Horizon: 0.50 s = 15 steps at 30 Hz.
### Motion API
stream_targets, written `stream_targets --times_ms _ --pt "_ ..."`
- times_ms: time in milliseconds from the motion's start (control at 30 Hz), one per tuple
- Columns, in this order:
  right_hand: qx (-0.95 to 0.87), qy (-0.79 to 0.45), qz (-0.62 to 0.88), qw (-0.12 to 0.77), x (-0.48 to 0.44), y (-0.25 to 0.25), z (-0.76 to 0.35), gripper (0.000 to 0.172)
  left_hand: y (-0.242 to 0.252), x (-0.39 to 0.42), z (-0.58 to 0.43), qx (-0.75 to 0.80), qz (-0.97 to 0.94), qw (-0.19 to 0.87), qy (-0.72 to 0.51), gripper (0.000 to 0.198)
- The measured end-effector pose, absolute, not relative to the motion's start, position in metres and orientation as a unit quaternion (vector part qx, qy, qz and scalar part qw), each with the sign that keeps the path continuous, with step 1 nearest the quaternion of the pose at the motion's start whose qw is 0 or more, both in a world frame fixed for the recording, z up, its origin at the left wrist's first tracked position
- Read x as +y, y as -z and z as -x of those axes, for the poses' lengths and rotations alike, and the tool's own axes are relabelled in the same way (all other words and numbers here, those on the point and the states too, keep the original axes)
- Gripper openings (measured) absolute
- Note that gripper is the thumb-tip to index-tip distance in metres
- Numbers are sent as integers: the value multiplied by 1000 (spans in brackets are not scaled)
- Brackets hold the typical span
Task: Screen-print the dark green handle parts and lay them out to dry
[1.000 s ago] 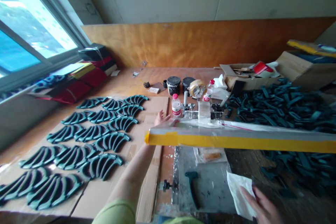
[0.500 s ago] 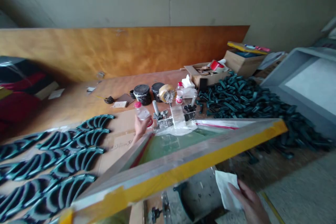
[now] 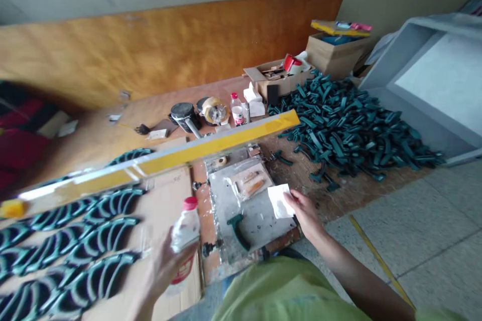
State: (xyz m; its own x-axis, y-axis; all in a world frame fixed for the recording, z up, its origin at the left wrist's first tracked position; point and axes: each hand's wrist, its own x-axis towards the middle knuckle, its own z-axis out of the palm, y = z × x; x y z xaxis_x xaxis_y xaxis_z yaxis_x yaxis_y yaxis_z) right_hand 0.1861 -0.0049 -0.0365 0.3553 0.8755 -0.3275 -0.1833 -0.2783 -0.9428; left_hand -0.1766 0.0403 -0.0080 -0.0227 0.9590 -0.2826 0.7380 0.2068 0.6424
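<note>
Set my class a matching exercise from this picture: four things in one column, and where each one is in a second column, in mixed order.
Things
1. nearest bottle
2. white paper
3. heap of green parts
4. yellow-edged frame

Places
A. on the right, in front of the cardboard boxes
B. raised, slanting across the middle of the view
C. gripped in the left hand
D. at the fingers of the right hand

Pairs: 1-C, 2-D, 3-A, 4-B
</note>
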Motion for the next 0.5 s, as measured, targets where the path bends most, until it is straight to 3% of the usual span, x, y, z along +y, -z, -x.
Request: stream_targets --times_ms 67,233,500 --pt "-295 -503 622 522 -5 40 -186 44 5 22 143 661 -660 345 -92 49" --pt "-306 -516 624 501 -15 43 -189 48 -11 8 59 578 -787 204 72 47" --pt "-289 -539 612 501 -39 52 -206 51 -34 20 0 515 -830 130 166 34"
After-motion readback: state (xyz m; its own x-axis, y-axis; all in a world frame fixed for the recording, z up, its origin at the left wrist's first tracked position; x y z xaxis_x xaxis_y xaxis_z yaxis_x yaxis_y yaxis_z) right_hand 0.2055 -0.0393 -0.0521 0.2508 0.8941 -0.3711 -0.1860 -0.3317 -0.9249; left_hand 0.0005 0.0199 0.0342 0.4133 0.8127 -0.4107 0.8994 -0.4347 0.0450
